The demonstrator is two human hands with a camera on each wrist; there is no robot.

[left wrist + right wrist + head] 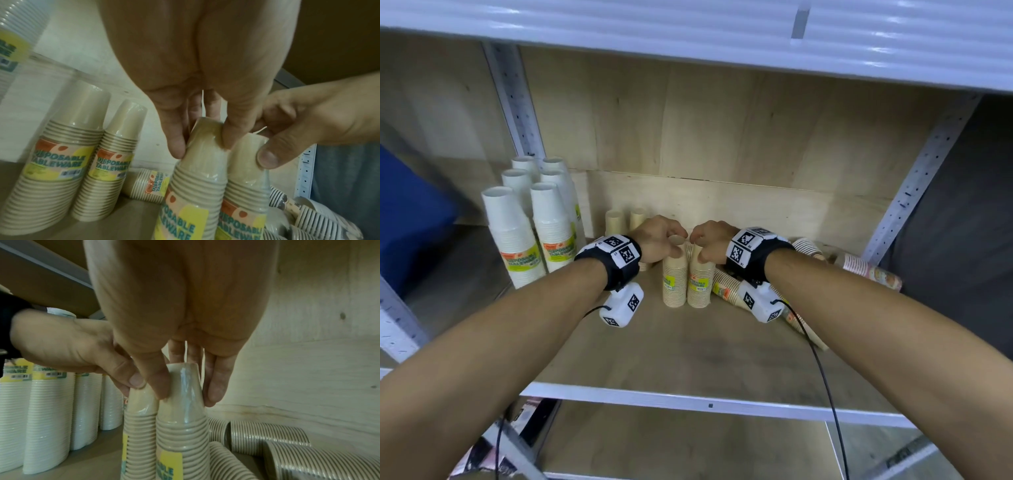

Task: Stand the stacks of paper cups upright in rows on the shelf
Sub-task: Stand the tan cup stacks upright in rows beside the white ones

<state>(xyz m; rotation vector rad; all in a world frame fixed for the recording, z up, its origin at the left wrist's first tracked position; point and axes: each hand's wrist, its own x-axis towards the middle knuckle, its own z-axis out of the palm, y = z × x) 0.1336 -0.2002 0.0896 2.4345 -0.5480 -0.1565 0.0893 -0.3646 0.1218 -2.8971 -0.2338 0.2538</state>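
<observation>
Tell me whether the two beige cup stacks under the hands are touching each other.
Touching. In the right wrist view, the left beige stack and the right beige stack press side by side with no gap along their ribbed rims.

Right hand [185,308] fingertips around 1 upright beige cup stack [182,426], left hand [68,345] alongside.

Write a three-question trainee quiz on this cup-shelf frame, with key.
1. True or false: the left hand grips the top of a beige stack standing upright.
2. What does the right hand grip? A) a white stack B) the neighbouring beige stack C) nothing
3. Fill in: the striped stacks right of the hands are lying ____ on the shelf.

Key: 1 true; 2 B; 3 down. The white stacks at left already stand upright.
</observation>
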